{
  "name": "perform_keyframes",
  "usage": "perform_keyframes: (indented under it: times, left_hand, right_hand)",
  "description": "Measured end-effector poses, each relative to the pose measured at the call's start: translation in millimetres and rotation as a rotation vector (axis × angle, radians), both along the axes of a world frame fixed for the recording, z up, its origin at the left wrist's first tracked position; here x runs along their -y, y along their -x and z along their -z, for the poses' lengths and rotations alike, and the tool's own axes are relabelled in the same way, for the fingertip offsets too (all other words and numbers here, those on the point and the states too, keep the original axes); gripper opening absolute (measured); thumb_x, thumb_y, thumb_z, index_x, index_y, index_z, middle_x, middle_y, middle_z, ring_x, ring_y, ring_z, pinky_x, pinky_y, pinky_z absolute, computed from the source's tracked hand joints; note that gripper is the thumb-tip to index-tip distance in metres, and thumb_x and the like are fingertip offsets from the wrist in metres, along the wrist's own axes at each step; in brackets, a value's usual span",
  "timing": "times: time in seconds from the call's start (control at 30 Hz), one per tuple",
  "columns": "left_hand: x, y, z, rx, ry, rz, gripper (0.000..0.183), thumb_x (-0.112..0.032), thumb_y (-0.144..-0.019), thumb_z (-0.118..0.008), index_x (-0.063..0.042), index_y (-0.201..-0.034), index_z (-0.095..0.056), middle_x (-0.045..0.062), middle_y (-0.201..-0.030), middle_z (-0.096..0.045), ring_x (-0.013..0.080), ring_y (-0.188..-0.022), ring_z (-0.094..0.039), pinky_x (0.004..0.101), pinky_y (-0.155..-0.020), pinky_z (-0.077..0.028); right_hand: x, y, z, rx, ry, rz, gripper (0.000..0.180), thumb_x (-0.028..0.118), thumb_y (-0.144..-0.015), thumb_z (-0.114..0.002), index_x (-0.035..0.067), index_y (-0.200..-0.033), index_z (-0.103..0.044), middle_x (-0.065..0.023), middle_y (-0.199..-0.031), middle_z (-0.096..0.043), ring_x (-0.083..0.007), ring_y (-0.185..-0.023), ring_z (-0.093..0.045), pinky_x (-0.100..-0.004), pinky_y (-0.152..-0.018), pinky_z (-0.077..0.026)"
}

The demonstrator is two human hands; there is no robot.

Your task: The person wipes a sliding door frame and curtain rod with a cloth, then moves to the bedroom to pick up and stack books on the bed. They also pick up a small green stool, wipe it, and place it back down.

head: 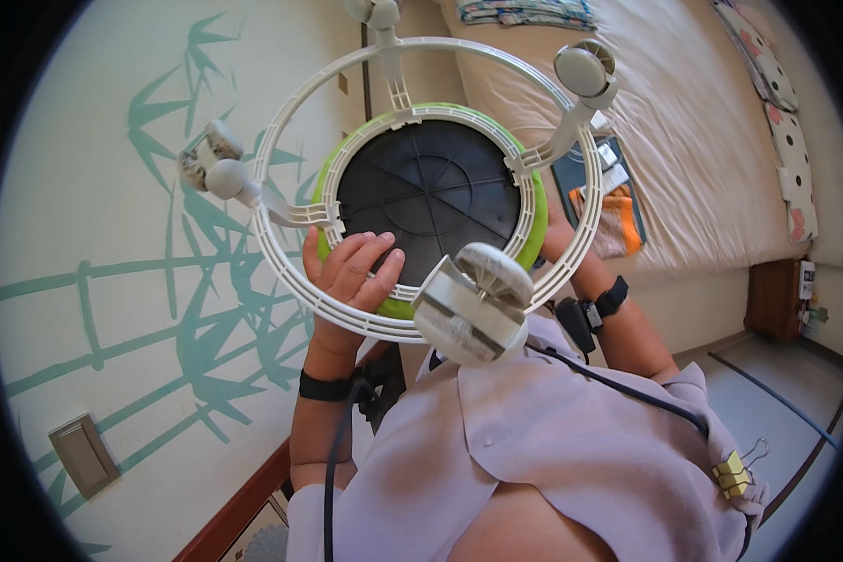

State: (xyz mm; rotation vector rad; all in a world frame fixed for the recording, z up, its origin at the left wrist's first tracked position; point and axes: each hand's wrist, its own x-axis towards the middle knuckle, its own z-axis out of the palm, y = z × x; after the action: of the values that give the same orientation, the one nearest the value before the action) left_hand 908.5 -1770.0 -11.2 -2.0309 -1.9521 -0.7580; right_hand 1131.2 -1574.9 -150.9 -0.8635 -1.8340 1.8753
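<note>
A low rolling stool is turned with its underside towards me. Its round black base panel (428, 190) is framed by a white plastic ring, with the lime-green seat edge (538, 225) around it. Curved legs join a larger white outer ring (279, 126) to several casters. The left caster (214, 160) and the nearest caster (474, 302) look dusty or clogged with lint. My left hand (351, 270) grips the near left rim, fingers over the inner ring. On the right, my right hand (555, 230) holds the seat's side from behind; its fingers are hidden.
A wall with painted green bamboo (204, 281) and a light switch (84, 455) rises at left. At right is a bed with a beige sheet (702, 175), bearing a dark tray (636, 186) with an orange-edged cloth (608, 223). Black cables (622, 390) cross my shirt.
</note>
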Motion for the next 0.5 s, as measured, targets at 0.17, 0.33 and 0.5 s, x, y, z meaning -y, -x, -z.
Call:
perform_keyframes:
  times: [0.17,0.33,0.5]
  left_hand:
    - [9.4,47.0,-1.1,-0.009,0.003,0.026,0.026,-0.011,-0.075,-0.063,-0.018,-0.1,-0.061,0.001,-0.109,-0.062,0.0192,-0.097,-0.06,0.059,-0.104,-0.029]
    - [-13.6,74.9,5.1,0.162,0.055,0.029,0.028,-0.004,-0.071,-0.065,-0.01,-0.099,-0.065,0.008,-0.103,-0.067,0.0268,-0.098,-0.062,0.0456,-0.098,-0.04]
    - [-70.2,107.7,11.8,0.971,0.22,-0.161,0.032,-0.002,-0.075,-0.069,-0.002,-0.106,-0.061,0.009,-0.106,-0.066,0.0214,-0.098,-0.062,0.0324,-0.089,-0.047]
  right_hand:
    - [16.5,43.4,1.1,0.017,0.274,0.009,0.082,0.013,-0.074,-0.077,0.005,-0.142,-0.033,-0.0038,-0.123,-0.052,-0.013,-0.107,-0.049,-0.0289,-0.093,-0.044]
    - [10.7,68.9,-22.1,-0.138,0.328,0.184,0.068,0.008,-0.074,-0.072,0.005,-0.136,-0.042,-0.0042,-0.124,-0.055,-0.0148,-0.112,-0.052,-0.0297,-0.095,-0.043]
    - [-31.1,75.2,-36.2,-0.101,0.336,0.199,0.099,0.0,-0.067,-0.068,0.02,-0.15,-0.019,-0.0197,-0.138,-0.042,-0.0164,-0.102,-0.054,-0.0287,-0.09,-0.044]
